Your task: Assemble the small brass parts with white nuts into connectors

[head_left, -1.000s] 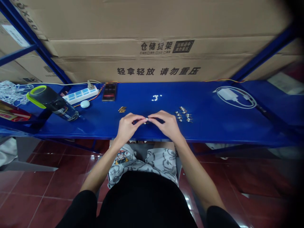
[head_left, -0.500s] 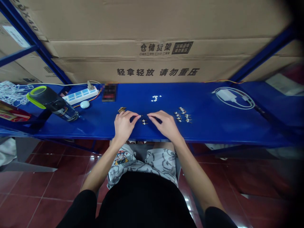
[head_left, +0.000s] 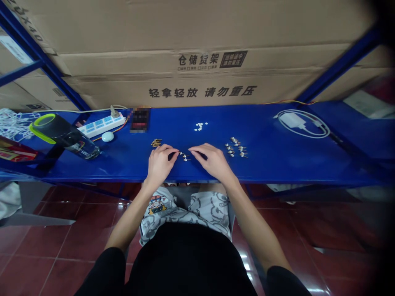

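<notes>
My left hand (head_left: 161, 163) is closed in a pinch at the front middle of the blue shelf, holding a small white-capped metal pin (head_left: 181, 153) by its left end. Facing it, my right hand (head_left: 212, 159) has thumb and forefinger pressed together a short gap away; whatever is between those tips is too small to make out. Just below the fingertips lie a few similar white-capped pins (head_left: 186, 159). Several brass-coloured pins (head_left: 156, 142) are bunched behind my left hand. Small white pieces (head_left: 200, 126) form a loose group farther back. More white-capped pins (head_left: 236, 147) lie right of my right hand.
On the left, a dark bottle (head_left: 66, 137) leans beside a white power strip (head_left: 103, 125) and a round white object (head_left: 108, 136). A dark box (head_left: 140, 120) stands near the back. At right lies a charger with coiled cable (head_left: 291, 120). Cardboard (head_left: 117, 86) walls the back.
The pin in my left hand has come down slightly, close to the pins on the shelf. My right hand stays pinched beside it. The whole view has shifted a little.
</notes>
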Action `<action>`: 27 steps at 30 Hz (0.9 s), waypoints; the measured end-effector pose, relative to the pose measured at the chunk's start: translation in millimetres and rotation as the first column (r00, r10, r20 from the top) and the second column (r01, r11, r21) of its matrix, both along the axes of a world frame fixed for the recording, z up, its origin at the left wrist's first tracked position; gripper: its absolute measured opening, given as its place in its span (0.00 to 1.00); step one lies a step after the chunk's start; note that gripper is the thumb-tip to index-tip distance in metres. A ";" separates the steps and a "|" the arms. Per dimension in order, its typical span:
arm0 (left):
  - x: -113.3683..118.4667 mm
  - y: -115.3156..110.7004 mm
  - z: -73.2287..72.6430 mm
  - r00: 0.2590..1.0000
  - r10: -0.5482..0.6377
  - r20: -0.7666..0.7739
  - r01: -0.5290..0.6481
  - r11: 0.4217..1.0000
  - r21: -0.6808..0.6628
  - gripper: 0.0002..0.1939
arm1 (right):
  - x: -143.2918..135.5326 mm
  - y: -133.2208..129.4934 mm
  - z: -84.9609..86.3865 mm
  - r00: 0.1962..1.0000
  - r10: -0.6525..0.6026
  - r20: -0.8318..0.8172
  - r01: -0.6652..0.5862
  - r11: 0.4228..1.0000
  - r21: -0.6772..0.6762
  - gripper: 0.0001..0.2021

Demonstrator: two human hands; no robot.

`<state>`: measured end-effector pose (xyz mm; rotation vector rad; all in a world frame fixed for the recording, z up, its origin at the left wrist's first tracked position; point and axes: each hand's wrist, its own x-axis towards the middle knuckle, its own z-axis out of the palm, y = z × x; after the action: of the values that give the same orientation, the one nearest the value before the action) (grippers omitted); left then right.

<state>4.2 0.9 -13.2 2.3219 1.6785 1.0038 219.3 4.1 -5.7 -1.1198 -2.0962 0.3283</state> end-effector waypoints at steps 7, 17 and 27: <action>0.5 -0.1 2.0 0.999 -0.023 0.024 0.023 1.000 0.001 0.06 | 0.2 0.7 -1.9 1.000 0.018 0.011 -0.018 1.000 -0.008 0.14; 9.2 3.9 4.4 0.999 -0.038 0.002 0.038 0.999 -0.021 0.04 | 0.3 -1.0 0.2 1.000 0.015 0.015 -0.015 1.000 -0.016 0.14; 0.8 1.1 1.9 0.998 -0.067 0.018 0.067 0.998 0.000 0.08 | 0.0 -0.9 -0.3 0.998 -0.049 0.046 0.049 0.999 0.013 0.14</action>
<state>4.9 2.0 -11.3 2.3442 1.5835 1.0087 219.4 3.2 -6.0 -1.1801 -2.1047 0.2684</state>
